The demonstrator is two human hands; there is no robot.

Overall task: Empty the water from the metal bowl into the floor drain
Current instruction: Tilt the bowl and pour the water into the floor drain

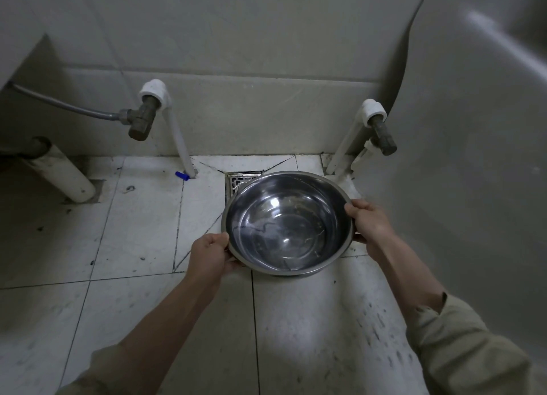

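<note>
A round metal bowl [286,221] hangs level above the tiled floor, with shallow clear water rippling in its bottom. My left hand [210,255] grips its near-left rim, thumb over the edge. My right hand [370,224] grips the right rim the same way. The square metal floor drain [236,181] lies in the floor by the wall; the bowl's far edge covers most of it, so only its upper-left corner shows.
Two white pipes with brass valves [142,119] [381,134] come out of the wall on each side of the drain. A thick white waste pipe [63,175] slants at left. A large white ceramic fixture [479,128] fills the right. A small blue cap [181,175] lies on the floor.
</note>
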